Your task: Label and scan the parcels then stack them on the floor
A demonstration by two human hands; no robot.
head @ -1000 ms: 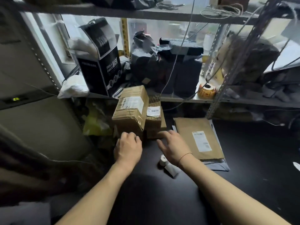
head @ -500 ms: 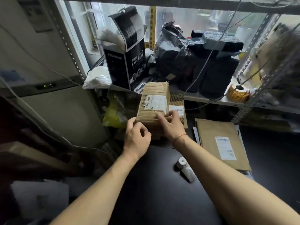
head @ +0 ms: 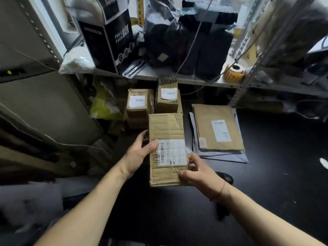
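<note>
I hold a brown cardboard parcel (head: 166, 128) with a white barcode label over the dark table. My left hand (head: 137, 154) grips its left edge, thumb lying on the label. My right hand (head: 197, 172) holds its lower right corner, fingers curled round the edge. Behind it stand two smaller labelled boxes, one on the left (head: 137, 103) and one on the right (head: 168, 97). A flat brown mailer (head: 215, 126) with a label lies to the right on grey mailers.
A metal shelf (head: 195, 80) runs across the back with a black mask box (head: 108, 36), black bags (head: 204, 47) and a yellow label roll (head: 234, 72). A yellow bag (head: 104, 105) sits left of the boxes. A dark object (head: 226, 177) lies behind my right wrist.
Both hands lifted the top parcel off the box stack and drew it toward me; it now lies flat in my hands, label up. The camera view has tilted lower.
</note>
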